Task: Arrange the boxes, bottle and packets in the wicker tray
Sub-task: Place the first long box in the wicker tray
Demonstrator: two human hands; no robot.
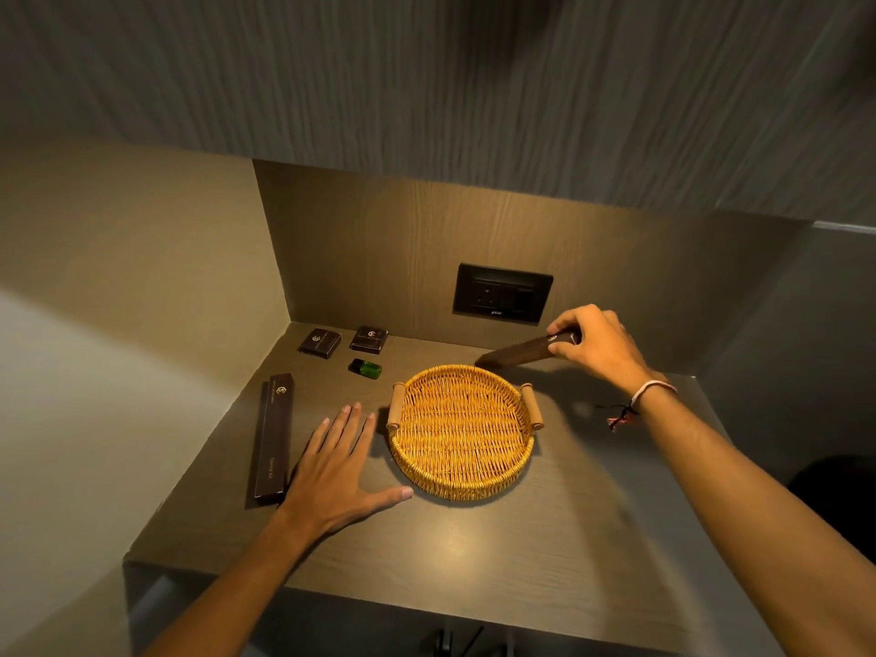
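- At the middle of the brown counter [474, 552] sits the round wicker tray [460, 431], nothing inside it, a small wooden handle at its left and right rim.
- Just beyond the tray's far right edge, the right hand [595, 341] pinches one end of a long dark box [519, 351], thumb and fingers closed around it; the box is tilted, its free end pointing left and down toward the tray's far rim.
- A pale cord bracelet [652, 391] circles the right wrist.
- Left of the tray, the left hand [339, 464] is spread flat, palm down, fingers pointing away and thumb stretched toward the tray's near left side; it holds nothing.
- Just left of that hand lies a second long dark box [274, 436], lengthwise along the counter's left edge.
- Far left of the tray, a small green bottle [366, 368] lies on its side.
- Behind the bottle, two small dark packets [320, 342] [369, 339] rest side by side near the back wall.
- On that wall, right of the packets, is a black socket panel [503, 292].
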